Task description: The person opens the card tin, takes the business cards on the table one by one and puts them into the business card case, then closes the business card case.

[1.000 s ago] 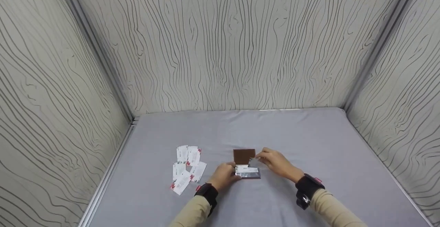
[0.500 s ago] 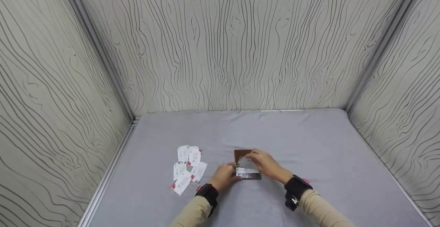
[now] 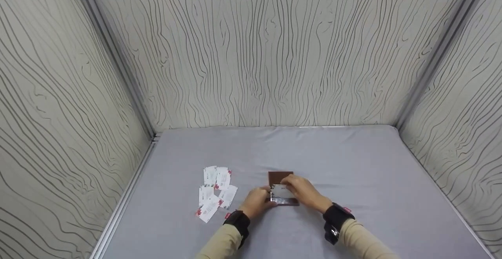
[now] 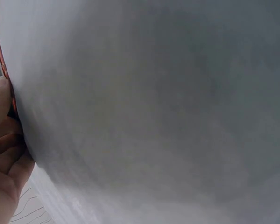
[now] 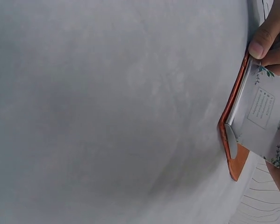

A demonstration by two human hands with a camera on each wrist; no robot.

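Observation:
A brown business card case (image 3: 280, 176) lies unfolded on the table, its lid at the back and a shiny metal holder at the front. My left hand (image 3: 255, 203) grips the case's left side, with the thumb (image 5: 256, 49) on the near edge in the right wrist view. Between the fingers of my right hand (image 3: 306, 191) is a white business card (image 5: 261, 112) with green leaf corners. The card lies over the metal holder; how far it is inside I cannot tell. In the left wrist view only a thin edge of the case (image 4: 6, 74) shows.
Several white business cards (image 3: 208, 209) with red flower corners lie loosely spread left of my left hand. A grey cloth (image 3: 333, 149) covers the table. Wood-patterned panels (image 3: 270, 55) stand at the back and both sides.
My right hand has moved left and toward me with the business card, from the case's right side to over the metal holder, and the card has tipped flatter. My left hand has stayed on the case.

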